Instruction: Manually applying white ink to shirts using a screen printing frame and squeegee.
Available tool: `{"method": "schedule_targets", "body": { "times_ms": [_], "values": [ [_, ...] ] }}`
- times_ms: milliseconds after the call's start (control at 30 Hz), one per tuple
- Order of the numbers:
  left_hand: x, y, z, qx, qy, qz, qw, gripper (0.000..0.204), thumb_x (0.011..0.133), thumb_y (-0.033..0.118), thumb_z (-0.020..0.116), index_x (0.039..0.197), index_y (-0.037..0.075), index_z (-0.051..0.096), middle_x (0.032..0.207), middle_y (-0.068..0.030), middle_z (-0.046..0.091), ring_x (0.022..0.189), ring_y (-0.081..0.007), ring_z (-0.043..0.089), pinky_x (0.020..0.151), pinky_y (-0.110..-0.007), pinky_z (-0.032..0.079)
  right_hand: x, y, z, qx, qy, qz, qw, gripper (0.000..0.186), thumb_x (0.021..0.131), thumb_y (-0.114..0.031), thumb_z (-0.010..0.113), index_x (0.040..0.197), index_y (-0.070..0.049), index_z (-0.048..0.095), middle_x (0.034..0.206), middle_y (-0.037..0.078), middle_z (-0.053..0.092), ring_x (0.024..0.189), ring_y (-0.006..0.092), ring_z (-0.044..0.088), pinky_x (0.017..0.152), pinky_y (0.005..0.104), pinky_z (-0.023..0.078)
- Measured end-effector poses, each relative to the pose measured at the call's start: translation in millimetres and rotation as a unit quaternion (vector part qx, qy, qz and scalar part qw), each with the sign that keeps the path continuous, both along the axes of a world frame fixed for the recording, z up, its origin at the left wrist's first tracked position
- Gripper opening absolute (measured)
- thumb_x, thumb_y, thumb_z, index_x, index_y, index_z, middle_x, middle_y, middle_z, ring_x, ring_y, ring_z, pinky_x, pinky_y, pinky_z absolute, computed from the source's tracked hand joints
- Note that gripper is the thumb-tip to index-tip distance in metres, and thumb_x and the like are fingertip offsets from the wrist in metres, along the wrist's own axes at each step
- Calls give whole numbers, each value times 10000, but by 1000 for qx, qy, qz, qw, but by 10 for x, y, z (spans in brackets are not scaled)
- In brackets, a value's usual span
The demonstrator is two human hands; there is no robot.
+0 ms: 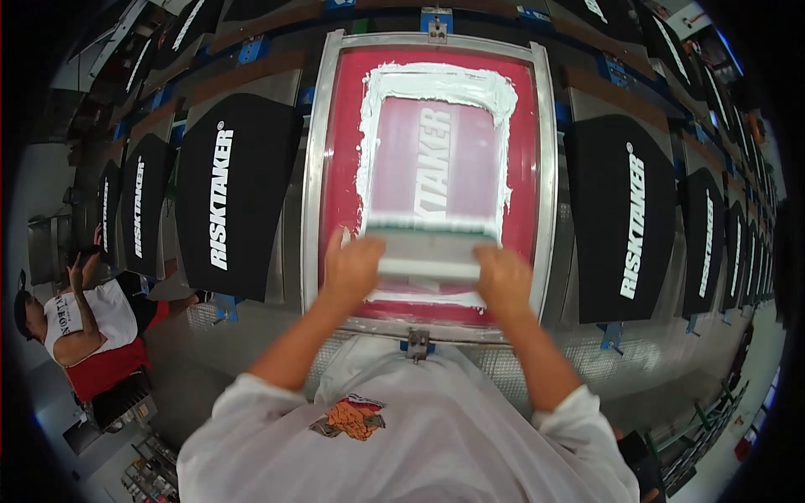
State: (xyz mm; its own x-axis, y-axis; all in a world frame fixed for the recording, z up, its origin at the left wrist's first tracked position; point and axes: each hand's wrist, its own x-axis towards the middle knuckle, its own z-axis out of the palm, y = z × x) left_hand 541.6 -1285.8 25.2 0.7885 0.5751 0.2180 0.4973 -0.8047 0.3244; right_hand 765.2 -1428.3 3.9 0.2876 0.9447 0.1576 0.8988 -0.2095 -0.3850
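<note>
Both my hands grip a wide squeegee, its pale handle and green blade blurred by motion. My left hand is closed round its left end, my right hand round its right end. The blade rests across the mesh of a screen printing frame with silver metal sides and a red border. Thick white ink forms a ridge around the top and sides of the mesh. Large lettering shows through the thin ink film in the middle, partly hidden by the squeegee.
Black fabric pieces with white lettering lie on platens to the left and right, with more in rows beyond. A metal clamp holds the frame's near edge. At far left, a person in a white sleeveless top sits on a red seat.
</note>
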Motion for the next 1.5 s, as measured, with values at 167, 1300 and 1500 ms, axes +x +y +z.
{"method": "schedule_targets", "body": {
  "times_ms": [167,1300,1500],
  "values": [
    [1069,1625,-18,70,29,4,997,337,596,35,647,932,61,652,803,-131,650,823,-290,629,851,-447,434,1011,1688,198,-12,-56,-33,998,275,662,-33,589,902,-122,689,812,118,669,739,306,649,666,406,524],
    [490,-348,162,49,108,-59,991,274,727,57,549,966,140,654,811,-102,609,761,-315,618,642,-441,502,-1300,-1066,-59,-193,482,-115,847,290,784,-247,688,815,35,629,783,200,648,760,351,625,699,396,473],
    [-16,-1244,343,48,78,-32,995,282,648,31,615,926,77,630,794,-121,592,729,-314,603,619,-420,485,-1393,-1118,-164,-136,452,-97,876,291,775,-263,696,798,21,634,720,191,624,722,346,616,679,422,464]
  ]
}}
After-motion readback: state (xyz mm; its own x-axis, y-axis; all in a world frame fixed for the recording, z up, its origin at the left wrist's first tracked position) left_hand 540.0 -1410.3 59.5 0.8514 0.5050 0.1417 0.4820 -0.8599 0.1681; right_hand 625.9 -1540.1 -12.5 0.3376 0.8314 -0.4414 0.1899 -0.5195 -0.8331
